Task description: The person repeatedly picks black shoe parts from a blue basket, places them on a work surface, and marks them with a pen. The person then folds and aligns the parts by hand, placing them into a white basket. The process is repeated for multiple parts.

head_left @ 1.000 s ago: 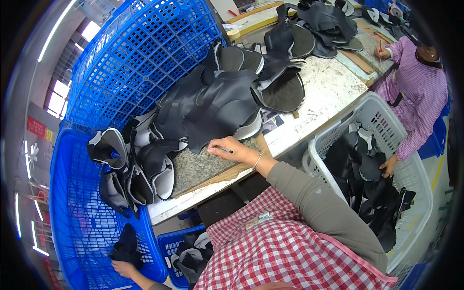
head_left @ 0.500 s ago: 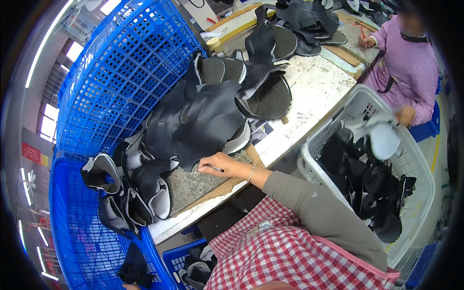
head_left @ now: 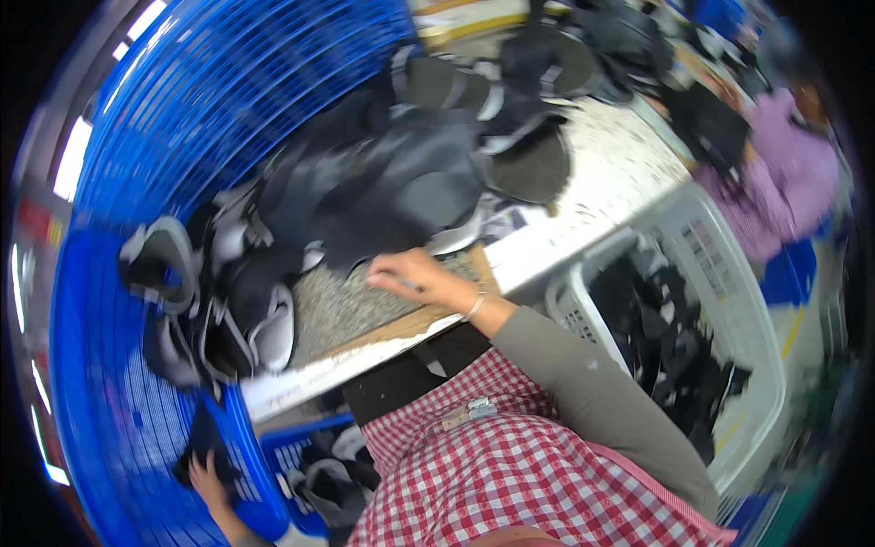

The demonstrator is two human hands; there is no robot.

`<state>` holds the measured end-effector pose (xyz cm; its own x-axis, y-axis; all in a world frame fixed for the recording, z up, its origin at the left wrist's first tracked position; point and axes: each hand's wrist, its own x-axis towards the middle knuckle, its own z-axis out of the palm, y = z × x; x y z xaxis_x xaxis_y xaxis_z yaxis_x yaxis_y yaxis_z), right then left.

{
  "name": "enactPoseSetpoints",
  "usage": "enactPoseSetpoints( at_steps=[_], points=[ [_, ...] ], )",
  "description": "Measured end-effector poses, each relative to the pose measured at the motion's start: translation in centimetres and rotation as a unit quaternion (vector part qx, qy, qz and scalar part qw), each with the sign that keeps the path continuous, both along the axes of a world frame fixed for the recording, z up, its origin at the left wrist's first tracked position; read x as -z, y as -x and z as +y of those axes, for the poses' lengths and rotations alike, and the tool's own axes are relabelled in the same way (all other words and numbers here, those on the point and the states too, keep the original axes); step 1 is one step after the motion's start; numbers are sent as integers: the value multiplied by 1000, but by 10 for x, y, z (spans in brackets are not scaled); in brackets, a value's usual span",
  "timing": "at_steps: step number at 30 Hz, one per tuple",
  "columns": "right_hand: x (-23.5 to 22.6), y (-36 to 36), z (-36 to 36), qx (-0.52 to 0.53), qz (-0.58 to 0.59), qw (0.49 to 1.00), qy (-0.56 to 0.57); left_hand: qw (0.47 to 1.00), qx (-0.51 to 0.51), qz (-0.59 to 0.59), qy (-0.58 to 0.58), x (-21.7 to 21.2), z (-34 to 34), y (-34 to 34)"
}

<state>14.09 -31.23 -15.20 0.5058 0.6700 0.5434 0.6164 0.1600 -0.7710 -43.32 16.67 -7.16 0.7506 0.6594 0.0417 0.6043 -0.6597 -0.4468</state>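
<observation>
We have 1 black piece (head_left: 204,436) under our left hand (head_left: 210,483), fingers spread; our right hand (head_left: 421,276) grips a pen (head_left: 411,285).

A limp black piece of material (head_left: 202,439) lies low in the blue basket (head_left: 80,301), near the side nearest the table, its upper part narrowing upward and its lower part under the spread fingers of the left hand (head_left: 210,479); blur hides its exact outline. A slim dark pen (head_left: 412,286) sits in the curled right hand (head_left: 417,276), mostly covered, its visible length slanting down rightward above the speckled grey slab (head_left: 342,314).
</observation>
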Motion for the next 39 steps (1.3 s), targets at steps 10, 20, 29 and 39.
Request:
enactPoseSetpoints(
  at_steps=[10,20,29,39],
  points=[
    [-13,13,5,13,142,980,136,995,25,-89,-25,-63,-67,-56],
    [-96,72,8,-5,-121,989,-87,848,373,-150,345,-203,-256,-211],
    [-107,89,23,-23,-72,997,-32,782,501,-287,233,-213,-269,-328],
    [-4,24,43,128,123,984,-1,802,343,-355,336,25,-289,-405]
  ],
)
